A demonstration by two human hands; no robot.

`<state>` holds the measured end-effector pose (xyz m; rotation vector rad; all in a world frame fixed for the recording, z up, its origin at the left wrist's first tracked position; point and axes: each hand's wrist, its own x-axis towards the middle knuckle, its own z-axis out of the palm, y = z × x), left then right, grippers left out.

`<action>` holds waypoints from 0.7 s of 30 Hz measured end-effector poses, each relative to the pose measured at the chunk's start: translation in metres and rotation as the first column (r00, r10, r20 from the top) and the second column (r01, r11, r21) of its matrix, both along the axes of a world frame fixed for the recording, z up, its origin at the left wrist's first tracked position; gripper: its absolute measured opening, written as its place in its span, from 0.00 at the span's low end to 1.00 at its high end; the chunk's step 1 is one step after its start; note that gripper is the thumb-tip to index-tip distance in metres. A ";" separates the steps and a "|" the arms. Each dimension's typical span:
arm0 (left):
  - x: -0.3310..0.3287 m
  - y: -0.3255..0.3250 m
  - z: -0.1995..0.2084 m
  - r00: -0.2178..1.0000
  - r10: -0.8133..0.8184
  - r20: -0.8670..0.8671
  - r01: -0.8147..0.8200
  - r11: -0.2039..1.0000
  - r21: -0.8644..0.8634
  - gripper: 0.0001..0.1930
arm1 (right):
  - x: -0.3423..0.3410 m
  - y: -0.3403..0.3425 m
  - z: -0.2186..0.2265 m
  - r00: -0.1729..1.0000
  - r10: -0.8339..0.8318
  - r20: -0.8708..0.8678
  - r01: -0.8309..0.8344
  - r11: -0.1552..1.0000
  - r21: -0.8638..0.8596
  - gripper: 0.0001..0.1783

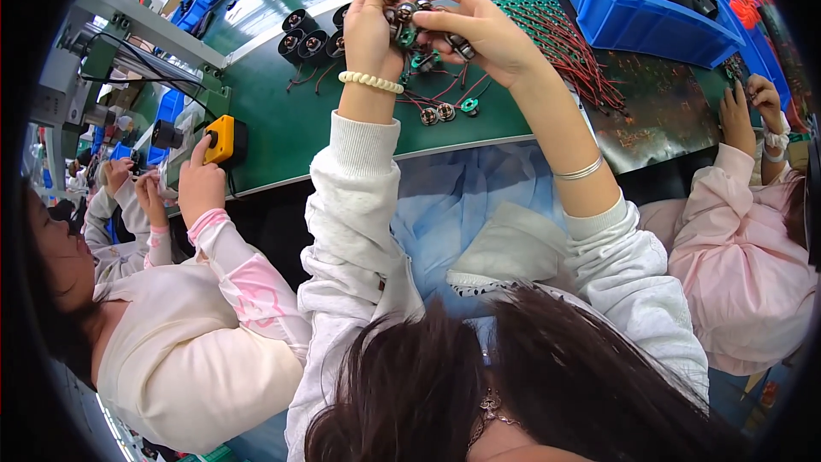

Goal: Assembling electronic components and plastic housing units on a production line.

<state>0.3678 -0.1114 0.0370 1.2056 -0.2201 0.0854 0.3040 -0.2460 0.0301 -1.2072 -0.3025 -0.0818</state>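
Over the far part of the green bench, my two hands meet around a cluster of small round metal motor parts point(405, 14) with green circuit boards. My left hand point(368, 34) is closed around several of them, its palm side partly hidden. The fingers of my right hand point(489, 32) are bent in from the right, gripping at the same cluster; another metal part point(462, 48) shows under them. Red and black wires hang below. Just under my hands, two round copper-toned parts point(445, 111) and a green ring-shaped board point(469, 106) lie on the bench.
Several black cups point(313, 44) with metal cores stand left of my hands. Wired green boards point(556, 30) lie in rows on the right, before a blue bin point(650, 13) of black parts. A co-worker's hand point(202, 178) touches a yellow switch box point(224, 140). Another person point(735, 231) works at right.
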 end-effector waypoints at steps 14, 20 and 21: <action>-0.059 0.059 -0.007 0.864 -0.158 0.478 -0.286 0.627 0.724 0.18 | -0.042 -0.009 0.003 0.694 -0.102 0.713 0.718 0.036 -0.695 0.15; -0.115 0.062 -0.019 0.848 -0.244 0.471 -0.320 0.474 0.821 0.18 | -0.076 0.016 -0.028 0.798 0.046 0.601 0.602 -0.016 -0.798 0.11; -0.119 0.057 -0.029 0.839 -0.253 0.482 -0.343 0.444 0.828 0.17 | -0.073 0.014 -0.034 0.785 0.047 0.618 0.618 0.021 -0.786 0.11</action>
